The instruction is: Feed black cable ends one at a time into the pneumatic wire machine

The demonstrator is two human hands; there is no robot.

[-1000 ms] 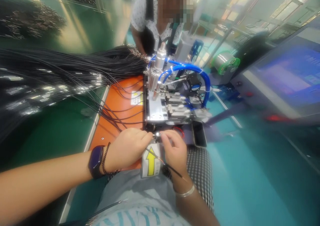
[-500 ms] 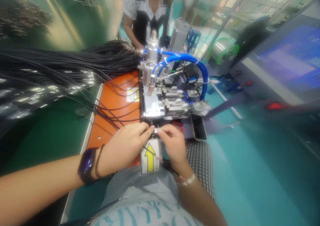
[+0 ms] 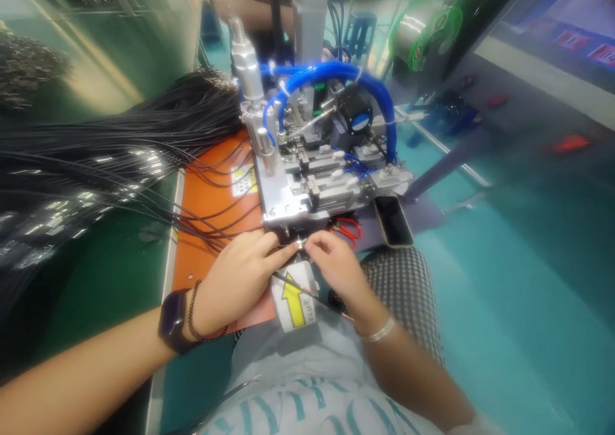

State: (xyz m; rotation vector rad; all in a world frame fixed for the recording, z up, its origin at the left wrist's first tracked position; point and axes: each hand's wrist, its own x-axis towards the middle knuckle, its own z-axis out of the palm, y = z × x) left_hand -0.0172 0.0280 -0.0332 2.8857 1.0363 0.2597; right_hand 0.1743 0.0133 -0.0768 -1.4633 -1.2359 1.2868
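Note:
My left hand [image 3: 243,278] reaches in from the left with its fingers curled and the index finger stretched to a small shiny metal piece [image 3: 300,245]. From beneath its fingers a black cable [image 3: 314,294] runs down to the right, toward my right wrist. My right hand [image 3: 339,268] is closed in a pinch, thumb and index finger at the same metal piece; what lies between them is too small to name. Both hands are at the front edge of a metal machine [image 3: 283,198], just above a white block with a yellow arrow [image 3: 294,300].
Black cables [image 3: 120,127] lie bundled at the left, crossing an orange board [image 3: 206,185]. Red-handled pliers [image 3: 353,230] and a phone [image 3: 393,220] lie right of my hands. Blue tubes [image 3: 327,70] arch over the machine. A person's arm [image 3: 250,6] shows behind it.
The view has shifted, bringing the machine closer and cutting off most of the person behind. The cable below my hands now lies straighter. Both hands keep their grip at the metal piece.

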